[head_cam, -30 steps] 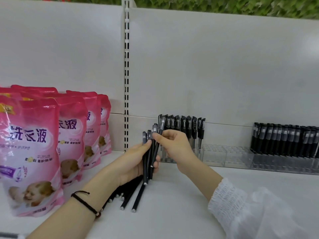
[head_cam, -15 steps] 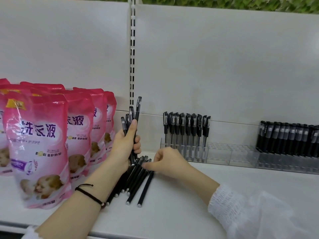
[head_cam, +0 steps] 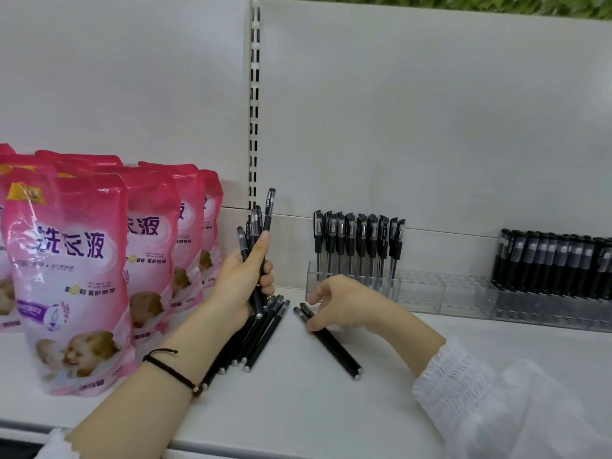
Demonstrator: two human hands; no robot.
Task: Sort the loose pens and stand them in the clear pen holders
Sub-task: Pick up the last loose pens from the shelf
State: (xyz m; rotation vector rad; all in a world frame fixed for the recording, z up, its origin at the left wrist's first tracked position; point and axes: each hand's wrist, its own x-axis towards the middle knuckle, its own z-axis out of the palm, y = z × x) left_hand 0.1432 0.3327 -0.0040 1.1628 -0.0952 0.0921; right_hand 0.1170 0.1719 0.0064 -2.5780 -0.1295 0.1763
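My left hand (head_cam: 243, 276) grips a bunch of black pens (head_cam: 260, 223) upright, their caps sticking up above my fingers. Below it a heap of loose black pens (head_cam: 261, 332) lies on the white shelf (head_cam: 298, 409). My right hand (head_cam: 341, 303) pinches two black pens (head_cam: 334, 346) that lie slanted on the shelf, apart from the heap. Behind my right hand stands a clear pen holder (head_cam: 420, 289); its left end carries several upright black pens (head_cam: 359, 240), its middle cells are bare.
Several pink detergent pouches (head_cam: 73, 266) stand at the left on the shelf. At the far right, a dense row of black pens (head_cam: 556, 263) fills another clear holder. A white back panel with a slotted upright (head_cam: 254, 104) rises behind.
My right hand left the bunch in my left hand, reached down to the heap and has pulled two pens out to the right. My left hand lifted its bunch higher and leftward.
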